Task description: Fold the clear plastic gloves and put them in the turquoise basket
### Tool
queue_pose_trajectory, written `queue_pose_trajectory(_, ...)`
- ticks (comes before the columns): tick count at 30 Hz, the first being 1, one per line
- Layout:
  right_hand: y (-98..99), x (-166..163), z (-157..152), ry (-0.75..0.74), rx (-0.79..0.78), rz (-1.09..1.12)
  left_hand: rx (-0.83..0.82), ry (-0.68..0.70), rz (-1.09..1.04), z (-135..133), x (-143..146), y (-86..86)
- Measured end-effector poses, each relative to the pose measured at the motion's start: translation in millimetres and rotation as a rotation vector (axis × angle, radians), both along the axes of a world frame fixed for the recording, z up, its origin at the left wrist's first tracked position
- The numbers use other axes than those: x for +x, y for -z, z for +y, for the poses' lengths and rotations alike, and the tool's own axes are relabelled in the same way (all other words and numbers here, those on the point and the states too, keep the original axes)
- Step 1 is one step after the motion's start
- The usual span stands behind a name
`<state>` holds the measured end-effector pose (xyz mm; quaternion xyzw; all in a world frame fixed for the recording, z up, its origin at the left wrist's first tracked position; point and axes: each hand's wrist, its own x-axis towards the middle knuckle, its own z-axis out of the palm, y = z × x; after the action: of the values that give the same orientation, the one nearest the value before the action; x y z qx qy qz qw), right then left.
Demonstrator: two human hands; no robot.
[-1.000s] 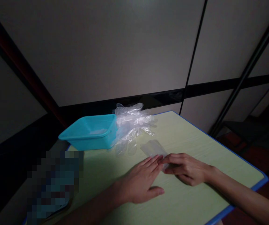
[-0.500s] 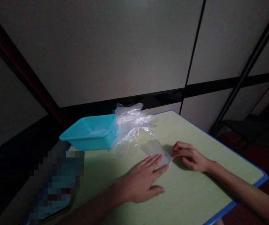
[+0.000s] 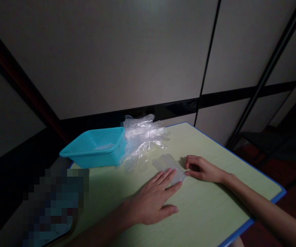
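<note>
While the left hand [image 3: 154, 202] lay fingers-out on the plastic sheet [image 3: 164, 160] on the table [image 3: 215, 212], probably to stop it sliding, the right hand [image 3: 202, 168] had curled fingers at its corner, couldn't tell if pinching. Clear gloves [image 3: 145, 133] sat heaped beyond, right by the teal tub [image 3: 101, 160].

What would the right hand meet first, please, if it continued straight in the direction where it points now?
The right hand would most likely meet the translucent plastic sheet, whose edge lies right in front of it; whether they touch is hard to tell.
</note>
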<state>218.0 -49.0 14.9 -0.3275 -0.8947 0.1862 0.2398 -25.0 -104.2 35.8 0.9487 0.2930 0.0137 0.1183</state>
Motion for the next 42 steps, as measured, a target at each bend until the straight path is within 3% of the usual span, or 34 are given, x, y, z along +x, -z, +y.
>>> queue_pose_trajectory(12, 1.8, 2, 1, 0.004, -0.071, 0.071, 0.0, 0.009, 0.009, 1, 0, 1.8)
queue_pose_trajectory(24, 1.9, 3, 1, -0.008, -0.041, 0.071, -0.017, 0.008, 0.004, 0, 0, -1.6)
queue_pose_trajectory(32, 1.1, 7, -3, -0.022, 0.116, 0.069, -0.012, 0.001, -0.008, 0, 0, 0.8)
queue_pose_trajectory(42, -12.2, 12, -10, -0.056, 0.499, -0.126, -0.004, -0.005, -0.021, 1, -1, 3.3)
